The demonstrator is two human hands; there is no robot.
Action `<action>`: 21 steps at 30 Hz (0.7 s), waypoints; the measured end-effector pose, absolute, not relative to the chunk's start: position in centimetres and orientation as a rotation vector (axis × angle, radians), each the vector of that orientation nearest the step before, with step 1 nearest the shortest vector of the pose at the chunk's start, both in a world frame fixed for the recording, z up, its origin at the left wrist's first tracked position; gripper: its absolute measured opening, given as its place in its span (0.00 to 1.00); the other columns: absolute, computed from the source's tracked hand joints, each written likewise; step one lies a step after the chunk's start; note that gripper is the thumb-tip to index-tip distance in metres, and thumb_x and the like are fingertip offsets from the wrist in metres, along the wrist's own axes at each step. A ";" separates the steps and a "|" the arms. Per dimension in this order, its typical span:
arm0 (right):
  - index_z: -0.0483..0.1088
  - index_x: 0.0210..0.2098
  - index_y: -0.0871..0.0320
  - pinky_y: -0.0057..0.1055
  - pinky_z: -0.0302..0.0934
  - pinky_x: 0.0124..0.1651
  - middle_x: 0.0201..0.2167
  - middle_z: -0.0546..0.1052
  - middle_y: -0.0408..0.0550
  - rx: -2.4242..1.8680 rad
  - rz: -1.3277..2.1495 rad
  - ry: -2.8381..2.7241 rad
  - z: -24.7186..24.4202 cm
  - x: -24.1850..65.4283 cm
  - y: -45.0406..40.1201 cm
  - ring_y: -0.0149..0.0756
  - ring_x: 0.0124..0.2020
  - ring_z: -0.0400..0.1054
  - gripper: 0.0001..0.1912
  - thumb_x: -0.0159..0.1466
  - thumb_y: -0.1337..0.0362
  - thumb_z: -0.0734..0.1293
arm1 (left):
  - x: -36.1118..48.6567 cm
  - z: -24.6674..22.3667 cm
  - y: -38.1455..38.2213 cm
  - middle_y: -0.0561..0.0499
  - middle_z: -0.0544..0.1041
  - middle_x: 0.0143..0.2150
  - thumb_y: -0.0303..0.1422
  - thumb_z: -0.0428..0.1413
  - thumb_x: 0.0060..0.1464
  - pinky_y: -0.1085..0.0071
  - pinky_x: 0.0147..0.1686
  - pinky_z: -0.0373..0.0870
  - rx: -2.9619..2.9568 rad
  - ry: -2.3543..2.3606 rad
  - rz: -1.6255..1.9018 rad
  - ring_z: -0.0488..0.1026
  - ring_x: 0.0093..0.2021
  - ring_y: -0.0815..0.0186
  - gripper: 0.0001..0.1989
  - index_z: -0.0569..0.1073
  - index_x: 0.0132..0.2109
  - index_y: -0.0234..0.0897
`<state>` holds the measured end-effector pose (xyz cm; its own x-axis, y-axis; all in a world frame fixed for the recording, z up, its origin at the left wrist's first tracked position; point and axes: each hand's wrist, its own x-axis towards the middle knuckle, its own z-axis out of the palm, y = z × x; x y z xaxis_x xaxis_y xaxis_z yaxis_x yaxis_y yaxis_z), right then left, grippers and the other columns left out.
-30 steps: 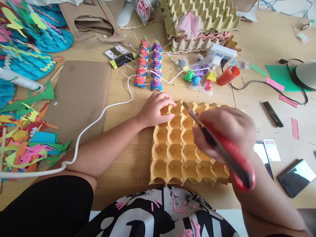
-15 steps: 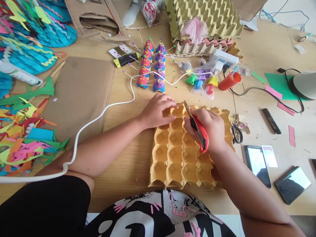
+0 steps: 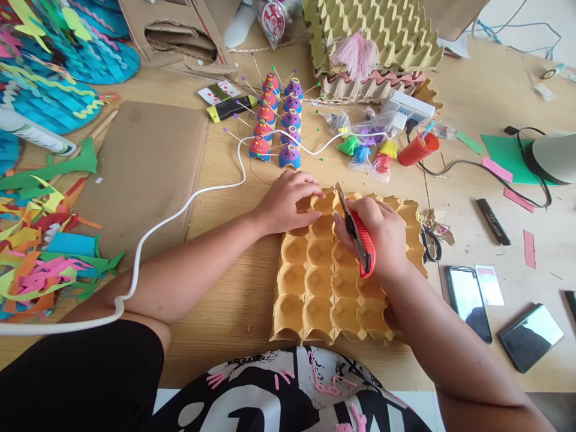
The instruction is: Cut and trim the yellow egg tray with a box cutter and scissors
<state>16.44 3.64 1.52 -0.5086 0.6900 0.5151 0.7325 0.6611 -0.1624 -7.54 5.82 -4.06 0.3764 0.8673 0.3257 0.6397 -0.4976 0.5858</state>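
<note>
A yellow cardboard egg tray lies on the wooden table in front of me, its rows of cups facing up. My left hand lies over its far left corner, thumb and curved fingers gripping the cup ridges there. In my right hand is a red utility knife, held above the right part of the tray. Its blade points away from me, with the tip near the tray's far edge. My right hand and forearm hide some of the cups beneath. Whether the blade touches the cardboard I cannot tell.
Beyond the tray stand red and purple egg-cup figures with pins sticking out. A white cable crosses my left arm. Scissors, a phone and a red cup lie rightward. Paper scraps and cardboard are leftward.
My right hand and the utility knife have shifted very slightly, the blade tip a little to the right. My left hand and the egg tray have stayed put.
</note>
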 end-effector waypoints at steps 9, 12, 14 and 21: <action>0.67 0.39 0.52 0.34 0.62 0.32 0.26 0.75 0.44 -1.060 -0.069 -2.285 1.9 16.5 3.4 0.38 0.26 0.68 0.02 0.68 0.62 0.62 | -7.6 -4.2 5.9 0.45 0.77 0.59 0.47 0.63 0.59 0.51 0.65 0.62 2.278 1.308 0.874 0.70 0.60 0.51 0.20 0.81 0.54 0.43; 0.67 0.39 0.52 0.33 0.62 0.32 0.26 0.75 0.44 -1.048 -0.088 -2.278 1.9 16.4 3.4 0.37 0.26 0.68 0.02 0.69 0.62 0.63 | -7.6 -4.2 5.9 0.44 0.77 0.59 0.47 0.63 0.58 0.52 0.65 0.62 2.277 1.296 0.890 0.70 0.59 0.51 0.21 0.81 0.54 0.42; 0.66 0.39 0.52 0.33 0.62 0.33 0.26 0.75 0.44 -1.055 -0.095 -2.293 1.8 16.4 3.4 0.37 0.26 0.68 0.03 0.70 0.61 0.63 | -7.6 -4.2 5.9 0.45 0.77 0.59 0.47 0.63 0.58 0.52 0.65 0.62 2.274 1.300 0.886 0.70 0.59 0.51 0.21 0.81 0.54 0.43; 0.65 0.37 0.51 0.34 0.61 0.32 0.25 0.74 0.43 -1.079 -0.153 -2.346 1.8 16.4 3.3 0.37 0.25 0.65 0.06 0.70 0.59 0.62 | -7.6 -4.2 5.9 0.44 0.77 0.60 0.48 0.63 0.59 0.52 0.65 0.61 2.282 1.297 0.870 0.70 0.60 0.50 0.21 0.80 0.54 0.43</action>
